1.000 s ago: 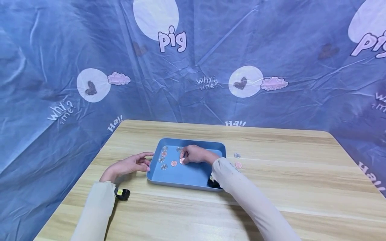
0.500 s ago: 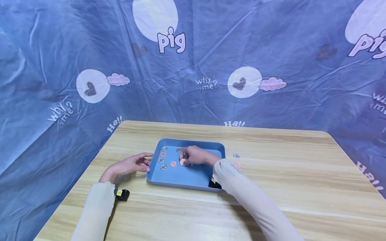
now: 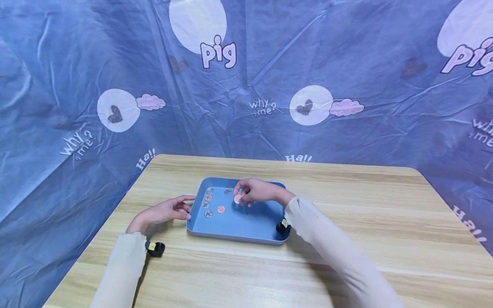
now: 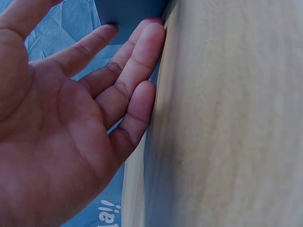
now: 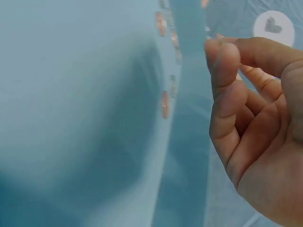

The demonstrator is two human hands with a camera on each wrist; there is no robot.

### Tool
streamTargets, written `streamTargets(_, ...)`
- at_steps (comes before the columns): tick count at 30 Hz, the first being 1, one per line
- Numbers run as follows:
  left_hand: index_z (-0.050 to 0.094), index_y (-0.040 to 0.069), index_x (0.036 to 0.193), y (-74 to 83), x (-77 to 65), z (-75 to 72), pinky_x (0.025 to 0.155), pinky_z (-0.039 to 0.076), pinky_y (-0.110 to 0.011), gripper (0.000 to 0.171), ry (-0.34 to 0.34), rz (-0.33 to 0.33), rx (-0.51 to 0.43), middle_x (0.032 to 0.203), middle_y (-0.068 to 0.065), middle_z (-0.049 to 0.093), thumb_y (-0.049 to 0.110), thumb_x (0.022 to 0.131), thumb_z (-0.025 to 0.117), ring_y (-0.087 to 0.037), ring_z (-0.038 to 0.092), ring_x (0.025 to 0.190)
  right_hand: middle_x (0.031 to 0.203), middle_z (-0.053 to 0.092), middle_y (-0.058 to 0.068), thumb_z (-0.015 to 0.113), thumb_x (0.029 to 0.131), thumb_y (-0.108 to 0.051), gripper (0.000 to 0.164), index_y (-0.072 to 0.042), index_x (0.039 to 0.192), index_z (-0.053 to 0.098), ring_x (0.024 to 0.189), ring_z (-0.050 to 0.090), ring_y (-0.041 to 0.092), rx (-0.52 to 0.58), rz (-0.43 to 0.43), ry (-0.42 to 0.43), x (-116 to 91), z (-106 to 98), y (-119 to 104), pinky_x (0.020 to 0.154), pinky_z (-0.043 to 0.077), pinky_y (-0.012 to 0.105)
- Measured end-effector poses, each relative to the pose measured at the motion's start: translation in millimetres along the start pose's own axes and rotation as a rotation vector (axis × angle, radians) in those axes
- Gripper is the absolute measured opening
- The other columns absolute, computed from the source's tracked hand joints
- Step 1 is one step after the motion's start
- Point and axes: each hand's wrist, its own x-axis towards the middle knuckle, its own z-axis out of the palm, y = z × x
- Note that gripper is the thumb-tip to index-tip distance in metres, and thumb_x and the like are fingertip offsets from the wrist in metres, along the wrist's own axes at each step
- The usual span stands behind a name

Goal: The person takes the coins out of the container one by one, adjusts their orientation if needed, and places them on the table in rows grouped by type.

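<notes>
The blue tray (image 3: pixel 239 237) lies on the wooden table with several silver and copper-coloured coins in it, mostly along its left side. Among them are a silver coin (image 3: pixel 208 214) and a copper coin (image 3: pixel 221 209). Above the tray floor my right hand (image 3: pixel 257 191) pinches another copper coin (image 3: pixel 237 199) between thumb and index finger. Its other fingers are curled in the right wrist view. My left hand (image 3: pixel 169 210) rests beside the tray's left wall, and its loosely bent fingers (image 4: pixel 147 45) touch the outside of it.
A wooden table (image 3: pixel 366 222) extends around the tray. Behind it hangs a blue printed cloth (image 3: pixel 246 107). Black wrist cameras sit at both cuffs, the right camera (image 3: pixel 283 226) over the tray's near right corner.
My right hand has lifted the copper coin off the tray floor and moved slightly right and back. Its sleeve now covers two coins on the table. The left hand stays put.
</notes>
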Motion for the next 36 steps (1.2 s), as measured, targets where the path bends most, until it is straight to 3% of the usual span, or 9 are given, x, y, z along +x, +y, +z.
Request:
streamTargets(5,0.023,-0.004,0.15,0.9,1.3,0.6,0.088,0.045,-0.016,0.077,-0.007,0.005,0.003,0.119,-0.021,0.054,0.016,0.091,0.067,-0.011,0.057,0.099,0.083,0.062,0.026,0.054,0.093,-0.002,0.023,-0.002,0.115,0.058,0.071,0.052,0.043,0.029,-0.046,0.025,-21,-17,-1,0.056,0.041,0.031)
streamTargets(13,0.022,-0.004,0.15,-0.4,-0.4,-0.8,0.09,0.045,-0.017,0.076,-0.003,0.006,0.03,0.122,-0.024,0.055,0.018,0.092,0.066,-0.01,0.058,0.102,0.082,0.065,0.011,0.051,0.094,-0.002,0.026,0.001,0.12,0.056,0.066,0.053,0.028,0.014,-0.066,0.096,-59,-41,7,0.054,0.042,0.027)
streamTargets(21,0.023,-0.003,0.15,-1.0,-0.8,-1.8,0.089,0.045,-0.018,0.077,-0.002,0.003,0.037,0.12,-0.021,0.055,0.019,0.091,0.067,-0.013,0.057,0.102,0.082,0.061,0.016,0.056,0.093,-0.006,0.026,0.001,0.118,0.056,0.06,0.051,0.017,0.036,-0.012,0.181,-96,-57,41,0.05,0.042,0.026)
streamTargets(30,0.021,-0.006,0.15,-1.5,0.8,-1.4,0.088,0.046,-0.016,0.076,-0.022,0.022,0.015,0.119,-0.021,0.055,0.018,0.092,0.065,-0.008,0.058,0.1,0.079,0.063,0.014,0.059,0.09,-0.002,0.026,0.004,0.115,0.054,0.058,0.051,0.011,0.1,0.063,0.228,-134,-56,86,0.05,0.039,0.021)
streamTargets(36,0.017,-0.01,0.149,-3.5,-0.2,-1.0,0.088,0.049,-0.016,0.073,-0.054,0.054,-0.016,0.117,-0.02,0.054,0.013,0.094,0.06,-0.005,0.06,0.097,0.076,0.061,0.007,0.057,0.09,-0.001,0.023,0.001,0.113,0.056,0.06,0.051,0.012,0.123,0.113,0.27,-152,-52,105,0.05,0.04,0.021)
